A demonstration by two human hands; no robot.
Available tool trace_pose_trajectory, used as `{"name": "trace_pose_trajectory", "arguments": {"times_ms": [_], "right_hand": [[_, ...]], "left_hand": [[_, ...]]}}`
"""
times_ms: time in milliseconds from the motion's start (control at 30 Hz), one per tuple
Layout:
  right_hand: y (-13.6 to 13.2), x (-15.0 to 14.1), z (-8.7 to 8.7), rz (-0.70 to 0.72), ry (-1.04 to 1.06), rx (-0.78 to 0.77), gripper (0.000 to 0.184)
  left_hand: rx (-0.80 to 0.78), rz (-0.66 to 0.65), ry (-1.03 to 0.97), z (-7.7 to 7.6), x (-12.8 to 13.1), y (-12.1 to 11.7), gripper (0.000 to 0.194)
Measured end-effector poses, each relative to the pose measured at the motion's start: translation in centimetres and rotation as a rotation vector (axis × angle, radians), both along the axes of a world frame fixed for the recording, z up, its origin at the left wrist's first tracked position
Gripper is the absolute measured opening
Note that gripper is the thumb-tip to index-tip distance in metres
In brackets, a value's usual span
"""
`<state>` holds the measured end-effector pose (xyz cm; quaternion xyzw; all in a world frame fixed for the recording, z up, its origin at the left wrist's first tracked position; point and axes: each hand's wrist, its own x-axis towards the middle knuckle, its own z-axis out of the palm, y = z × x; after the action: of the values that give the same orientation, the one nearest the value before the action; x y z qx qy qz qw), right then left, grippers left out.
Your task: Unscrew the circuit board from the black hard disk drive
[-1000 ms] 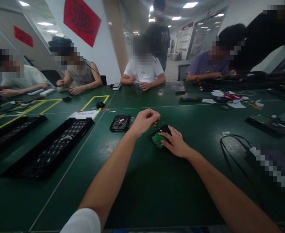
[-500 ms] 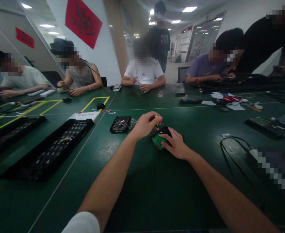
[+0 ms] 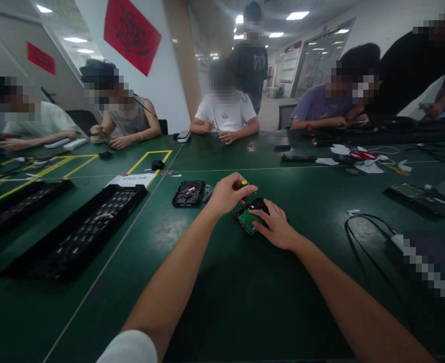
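Note:
My left hand [image 3: 227, 195] is closed around a small screwdriver, whose yellow end [image 3: 244, 183] shows above the fingers. It is above the far left edge of a hard drive [image 3: 246, 221] with a green circuit board facing up. The screwdriver's tip is hidden. My right hand [image 3: 277, 226] lies over the drive's right side, its fingers spread on the board and the black casing, holding it against the table. Left of my hands lies a second black drive-like unit [image 3: 188, 194] with small parts on top, and a loose circuit board [image 3: 207, 192] sits beside it.
Long black trays [image 3: 94, 227] lie at the left, with a paper label [image 3: 131, 180] behind one. A cable [image 3: 349, 237] and another device with a green board [image 3: 415, 195] are at right. Several people sit across the green table [image 3: 283, 312].
My left fingers have shifted on the screwdriver, the thumb and forefinger now stretched further right around its yellow end. The right hand and the drive stay in place.

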<state>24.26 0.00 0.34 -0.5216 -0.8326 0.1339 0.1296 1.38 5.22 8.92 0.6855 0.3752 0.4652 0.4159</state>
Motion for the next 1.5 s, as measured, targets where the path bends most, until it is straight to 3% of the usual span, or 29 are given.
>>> {"name": "trace_pose_trajectory", "arguments": {"times_ms": [67,167,300,500,567,767,933,1100,1200,1367,1500], "right_hand": [[0.0,0.1,-0.1,0.003,0.004,-0.007,0.054],[0.0,0.1,-0.1,-0.008,0.006,-0.021,0.055],[0.1,0.0,-0.1,-0.011,0.004,-0.018,0.056],[0.0,0.0,0.2,-0.012,-0.001,-0.024,0.056],[0.0,0.0,0.3,-0.011,-0.002,-0.032,0.056],[0.0,0.0,0.4,-0.012,0.002,-0.035,0.055],[-0.1,-0.4,0.6,-0.012,-0.027,-0.014,0.054],[-0.2,-0.4,0.8,-0.023,-0.030,-0.022,0.056],[-0.2,-0.3,0.6,-0.017,-0.019,-0.016,0.056],[0.1,0.0,0.0,-0.016,-0.004,0.000,0.055],[0.0,0.0,0.0,-0.013,0.002,0.000,0.054]], "left_hand": [[-0.018,0.005,-0.039,-0.2,0.5,-0.2,0.039],[-0.063,-0.119,-0.101,-0.4,1.4,-0.6,0.034],[-0.077,-0.109,-0.102,-0.4,1.6,-0.6,0.035],[-0.304,-0.249,-0.264,0.0,0.4,-0.1,0.039],[-0.300,-0.236,-0.266,0.1,0.1,0.0,0.037],[-0.215,-0.011,-0.230,0.4,0.2,-0.3,0.033],[-0.274,-0.176,-0.313,0.2,1.3,-0.7,0.034],[-0.303,-0.162,-0.313,0.4,1.1,-0.6,0.040],[-0.340,-0.186,-0.345,0.7,0.6,-0.6,0.032],[-0.264,-0.046,-0.271,0.8,0.5,-0.5,0.025],[-0.257,-0.149,-0.317,0.5,0.6,-0.3,0.027]]}}
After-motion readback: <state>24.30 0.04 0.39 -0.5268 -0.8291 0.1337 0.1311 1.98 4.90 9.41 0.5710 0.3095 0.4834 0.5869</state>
